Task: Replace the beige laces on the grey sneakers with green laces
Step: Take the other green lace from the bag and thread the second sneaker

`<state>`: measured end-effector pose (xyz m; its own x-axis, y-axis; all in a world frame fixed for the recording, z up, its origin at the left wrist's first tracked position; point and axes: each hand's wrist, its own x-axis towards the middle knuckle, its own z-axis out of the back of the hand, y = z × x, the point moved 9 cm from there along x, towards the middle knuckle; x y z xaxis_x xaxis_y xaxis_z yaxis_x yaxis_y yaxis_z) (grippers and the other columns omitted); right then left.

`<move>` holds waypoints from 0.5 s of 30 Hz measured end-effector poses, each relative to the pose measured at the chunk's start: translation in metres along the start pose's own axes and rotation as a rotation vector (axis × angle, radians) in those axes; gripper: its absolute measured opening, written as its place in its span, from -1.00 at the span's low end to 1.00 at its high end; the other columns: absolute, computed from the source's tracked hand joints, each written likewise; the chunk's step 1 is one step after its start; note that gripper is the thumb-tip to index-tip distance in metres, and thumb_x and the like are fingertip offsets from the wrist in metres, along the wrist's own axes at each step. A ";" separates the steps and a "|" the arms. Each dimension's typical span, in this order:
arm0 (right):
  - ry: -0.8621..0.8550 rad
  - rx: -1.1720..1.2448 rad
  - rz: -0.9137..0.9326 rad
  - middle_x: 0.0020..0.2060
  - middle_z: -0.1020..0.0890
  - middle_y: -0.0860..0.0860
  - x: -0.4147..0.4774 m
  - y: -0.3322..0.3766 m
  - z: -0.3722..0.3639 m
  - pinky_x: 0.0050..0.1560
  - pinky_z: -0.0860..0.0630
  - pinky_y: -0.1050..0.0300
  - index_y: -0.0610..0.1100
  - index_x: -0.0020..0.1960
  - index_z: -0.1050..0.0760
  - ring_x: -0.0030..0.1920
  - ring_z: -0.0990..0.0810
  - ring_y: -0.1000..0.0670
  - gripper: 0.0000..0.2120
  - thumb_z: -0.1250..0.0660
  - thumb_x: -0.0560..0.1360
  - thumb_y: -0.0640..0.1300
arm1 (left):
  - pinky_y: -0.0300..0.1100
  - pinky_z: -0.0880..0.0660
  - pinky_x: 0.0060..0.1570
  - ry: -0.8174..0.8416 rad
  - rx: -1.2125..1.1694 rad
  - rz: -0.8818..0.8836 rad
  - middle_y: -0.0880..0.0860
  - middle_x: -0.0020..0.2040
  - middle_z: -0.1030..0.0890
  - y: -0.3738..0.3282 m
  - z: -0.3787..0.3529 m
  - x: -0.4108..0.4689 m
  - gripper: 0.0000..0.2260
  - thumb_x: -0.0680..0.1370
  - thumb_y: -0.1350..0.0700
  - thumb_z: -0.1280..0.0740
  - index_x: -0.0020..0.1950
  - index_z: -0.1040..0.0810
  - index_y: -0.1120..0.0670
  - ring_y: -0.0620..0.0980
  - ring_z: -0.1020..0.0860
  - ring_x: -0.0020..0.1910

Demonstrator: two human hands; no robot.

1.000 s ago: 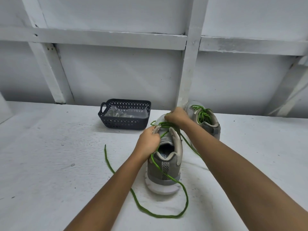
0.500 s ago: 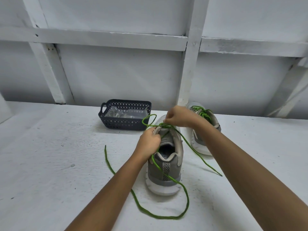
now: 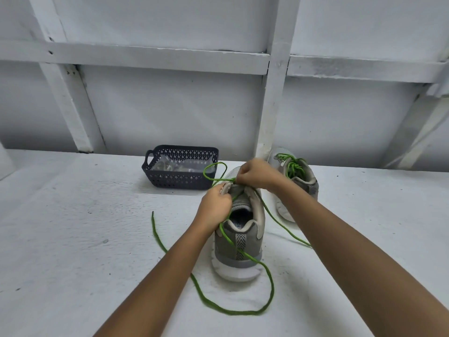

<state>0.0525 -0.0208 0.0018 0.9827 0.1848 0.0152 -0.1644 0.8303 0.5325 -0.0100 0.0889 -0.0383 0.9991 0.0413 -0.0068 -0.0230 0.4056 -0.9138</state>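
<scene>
A grey sneaker (image 3: 239, 244) stands on the white surface with its heel toward me. A green lace (image 3: 233, 310) runs through its eyelets, one long end looping on the surface in front and to the left, the other trailing to the right. My left hand (image 3: 215, 206) grips the sneaker's left eyelet flap and the lace there. Over the tongue, my right hand (image 3: 256, 175) pinches the lace, and a loop of it stands up to the left. The second grey sneaker (image 3: 297, 181), laced in green, stands behind on the right.
A dark perforated basket (image 3: 181, 180) with clear plastic inside sits at the back left, near the white framed wall (image 3: 170, 113). A white post (image 3: 275, 98) rises just behind the sneakers.
My right hand has lifted and pulled the lace up through an eyelet, so a loop now stands to the left and the right end trails further out. My left hand stays on the flap.
</scene>
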 end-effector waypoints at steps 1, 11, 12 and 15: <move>-0.030 0.140 -0.017 -0.37 -0.54 -0.12 -0.005 -0.006 0.006 -0.32 -0.39 0.23 -0.27 -0.25 -0.56 -0.31 -0.44 0.01 -0.84 -0.29 0.45 -0.21 | -0.16 -0.19 -0.40 0.001 0.000 -0.001 0.42 -0.09 -0.43 0.000 0.000 0.000 -0.84 0.54 0.27 -0.11 -0.09 -0.48 0.16 0.29 -0.48 -0.18; 0.111 0.861 0.009 -0.59 -0.38 -0.02 -0.050 -0.002 0.050 -0.41 -0.52 0.14 -0.20 -0.32 -0.31 -0.54 -0.39 0.00 -0.75 -0.11 0.54 -0.29 | -0.06 -0.36 -0.33 -0.009 -0.007 -0.020 0.36 0.08 -0.53 0.006 -0.003 0.007 -0.71 0.56 0.25 -0.11 0.22 -0.49 0.24 0.34 -0.50 0.01; 0.125 0.748 0.002 -0.58 -0.37 -0.01 -0.050 -0.001 0.051 -0.46 -0.46 0.21 -0.20 -0.32 -0.34 -0.54 -0.36 0.01 -0.74 -0.14 0.55 -0.26 | -0.13 -0.29 -0.38 -0.001 -0.016 -0.021 0.30 -0.08 -0.56 0.007 -0.004 0.007 -0.71 0.56 0.25 -0.11 0.20 -0.51 0.21 0.27 -0.52 -0.13; 0.125 0.307 0.002 -0.45 -0.46 0.00 -0.042 0.004 0.046 -0.41 -0.47 0.24 -0.15 -0.23 -0.54 -0.45 -0.45 0.03 -0.73 -0.21 0.59 -0.10 | -0.18 -0.21 -0.43 0.006 -0.021 -0.022 0.00 -0.36 -0.39 0.007 -0.004 0.007 -0.76 0.56 0.27 -0.10 0.08 -0.52 0.12 -0.04 -0.34 -0.42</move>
<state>0.0143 -0.0496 0.0423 0.9611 0.2653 -0.0774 -0.1141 0.6360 0.7632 -0.0031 0.0881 -0.0461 0.9996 0.0267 0.0113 0.0001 0.3873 -0.9220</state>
